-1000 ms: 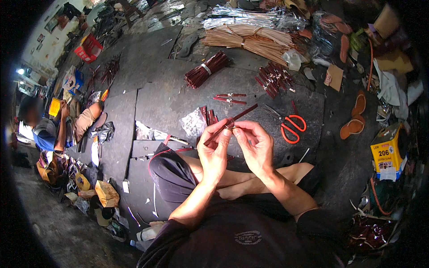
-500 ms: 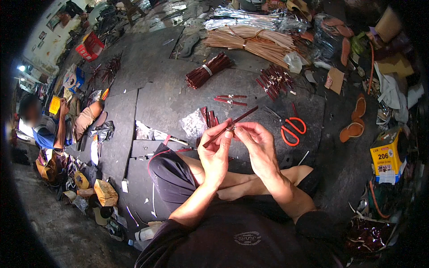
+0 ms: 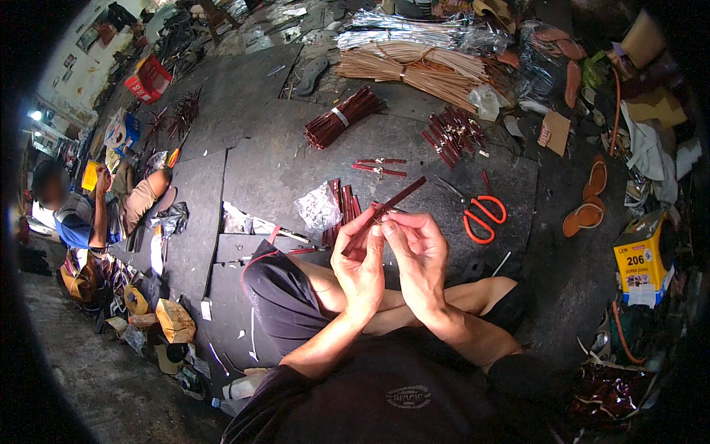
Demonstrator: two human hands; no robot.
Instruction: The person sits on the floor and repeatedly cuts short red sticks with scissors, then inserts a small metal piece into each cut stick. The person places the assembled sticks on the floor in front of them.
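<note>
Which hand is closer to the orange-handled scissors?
Right: the right hand is just left of the scissors; the left hand is farther left, beyond the right one.

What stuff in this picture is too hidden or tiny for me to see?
In the head view:
- Middle of the dark red strip: covered by the left hand and right hand.
- Inside the crinkled plastic bag: glare and creases hide it.
- Wall pictures: too small and blurry.

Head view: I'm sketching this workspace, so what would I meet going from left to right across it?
Red box → clear plastic → left hand → right hand → scissors → sandals → yellow can.
</note>
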